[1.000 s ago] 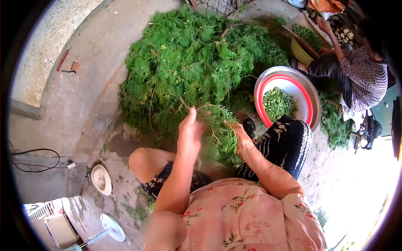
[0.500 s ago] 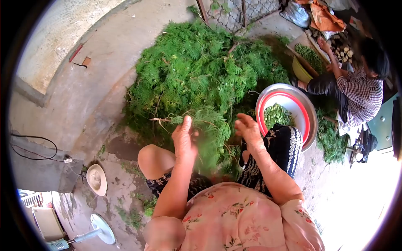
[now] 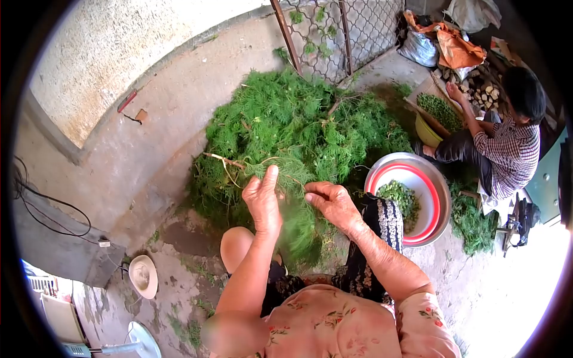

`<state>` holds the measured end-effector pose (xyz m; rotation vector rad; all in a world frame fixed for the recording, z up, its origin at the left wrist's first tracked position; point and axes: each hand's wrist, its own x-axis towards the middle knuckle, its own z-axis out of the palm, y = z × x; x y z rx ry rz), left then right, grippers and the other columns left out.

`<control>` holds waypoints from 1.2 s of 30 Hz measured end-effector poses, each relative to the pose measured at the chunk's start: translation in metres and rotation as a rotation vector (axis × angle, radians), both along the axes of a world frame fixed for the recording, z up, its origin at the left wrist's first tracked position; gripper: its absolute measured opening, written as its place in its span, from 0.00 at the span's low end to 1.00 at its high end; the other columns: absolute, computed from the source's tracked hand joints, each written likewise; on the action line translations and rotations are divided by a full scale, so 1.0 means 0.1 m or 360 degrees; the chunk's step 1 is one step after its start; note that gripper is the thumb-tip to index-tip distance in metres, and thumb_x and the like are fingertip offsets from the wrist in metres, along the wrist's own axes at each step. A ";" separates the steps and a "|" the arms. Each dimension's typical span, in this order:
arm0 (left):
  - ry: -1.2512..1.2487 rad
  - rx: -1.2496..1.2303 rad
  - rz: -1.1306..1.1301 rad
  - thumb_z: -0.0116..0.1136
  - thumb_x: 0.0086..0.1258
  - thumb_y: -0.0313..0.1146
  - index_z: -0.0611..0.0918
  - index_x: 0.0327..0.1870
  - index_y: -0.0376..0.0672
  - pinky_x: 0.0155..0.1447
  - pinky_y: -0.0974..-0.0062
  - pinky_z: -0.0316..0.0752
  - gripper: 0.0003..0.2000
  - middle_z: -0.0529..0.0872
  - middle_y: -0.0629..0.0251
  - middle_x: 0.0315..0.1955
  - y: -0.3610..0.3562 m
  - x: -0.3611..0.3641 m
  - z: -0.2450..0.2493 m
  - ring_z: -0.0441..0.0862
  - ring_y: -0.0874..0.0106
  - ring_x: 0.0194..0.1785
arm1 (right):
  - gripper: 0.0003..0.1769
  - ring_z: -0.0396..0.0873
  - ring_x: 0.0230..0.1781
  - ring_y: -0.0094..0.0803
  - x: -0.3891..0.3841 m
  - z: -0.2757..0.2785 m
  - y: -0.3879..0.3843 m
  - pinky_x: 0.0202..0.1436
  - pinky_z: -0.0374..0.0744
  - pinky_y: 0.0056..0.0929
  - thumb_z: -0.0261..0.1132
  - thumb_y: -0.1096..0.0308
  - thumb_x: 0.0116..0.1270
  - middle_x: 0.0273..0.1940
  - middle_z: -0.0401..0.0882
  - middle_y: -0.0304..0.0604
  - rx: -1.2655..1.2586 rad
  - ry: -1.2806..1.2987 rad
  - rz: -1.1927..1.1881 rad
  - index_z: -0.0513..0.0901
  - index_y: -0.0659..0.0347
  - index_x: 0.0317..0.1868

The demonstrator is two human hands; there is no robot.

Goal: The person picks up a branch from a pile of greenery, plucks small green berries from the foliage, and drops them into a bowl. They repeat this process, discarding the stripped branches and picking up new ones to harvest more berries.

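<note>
My left hand [image 3: 262, 206] is closed around a leafy evergreen branch [image 3: 295, 173], its thumb pointing up along it. The branch's bare woody end sticks out to the left, and its feathery green part hangs blurred between my hands. My right hand [image 3: 335, 206] pinches at the right edge of the same branch with thumb and fingertips; anything small between them is hidden. Beyond my hands lies a large heap of cut green branches [image 3: 286, 119]. By my right knee, a white bowl with a red rim [image 3: 434, 209] sits in a metal basin [image 3: 444, 225] and holds small green pieces [image 3: 401, 200].
At the right a person in a checked shirt [image 3: 513, 146] sits by a tray of green pieces [image 3: 439, 112] and a yellow basin [image 3: 425, 132]. A metal lattice gate [image 3: 373, 33] stands behind the heap. A hat [image 3: 143, 277] and a fan [image 3: 143, 341] are at lower left.
My right hand has moved left from beside the branch and closed at its edge. The left hand still holds the branch. The view has tilted up, so the heap appears lower.
</note>
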<state>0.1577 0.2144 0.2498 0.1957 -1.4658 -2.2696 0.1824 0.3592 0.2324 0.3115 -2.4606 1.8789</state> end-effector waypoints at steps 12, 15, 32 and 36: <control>-0.0163 -0.0091 0.0003 0.62 0.61 0.33 0.68 0.18 0.49 0.33 0.82 0.63 0.15 0.70 0.78 0.19 -0.03 -0.97 -0.25 0.65 0.84 0.25 | 0.12 0.75 0.38 0.23 -1.04 -0.09 0.19 0.42 0.74 0.24 0.62 0.66 0.62 0.36 0.79 0.39 -0.1024 -0.1123 0.0135 0.78 0.68 0.40; -0.0293 0.0131 0.0048 0.62 0.61 0.38 0.72 0.24 0.46 0.40 0.78 0.65 0.12 0.76 0.74 0.27 -0.10 -1.28 -0.49 0.69 0.80 0.32 | 0.16 0.77 0.26 0.25 -1.21 -0.23 0.01 0.27 0.78 0.24 0.62 0.62 0.62 0.32 0.80 0.41 -0.0986 -0.1093 0.0262 0.78 0.68 0.40; -0.0315 0.0476 0.0308 0.62 0.60 0.45 0.74 0.43 0.32 0.39 0.70 0.77 0.22 0.80 0.59 0.36 -0.48 -1.86 -0.81 0.78 0.68 0.34 | 0.07 0.76 0.25 0.24 -1.24 -0.40 -0.27 0.30 0.78 0.23 0.59 0.72 0.64 0.32 0.78 0.39 -0.1178 -0.1088 0.0003 0.77 0.65 0.41; -0.0395 0.0456 0.0180 0.62 0.60 0.43 0.75 0.35 0.36 0.32 0.74 0.73 0.17 0.80 0.64 0.29 -0.37 -1.83 -0.82 0.76 0.72 0.29 | 0.22 0.76 0.30 0.27 -1.37 -0.57 -0.21 0.32 0.76 0.25 0.57 0.57 0.66 0.39 0.75 0.44 -0.1323 -0.1038 -0.0107 0.71 0.69 0.50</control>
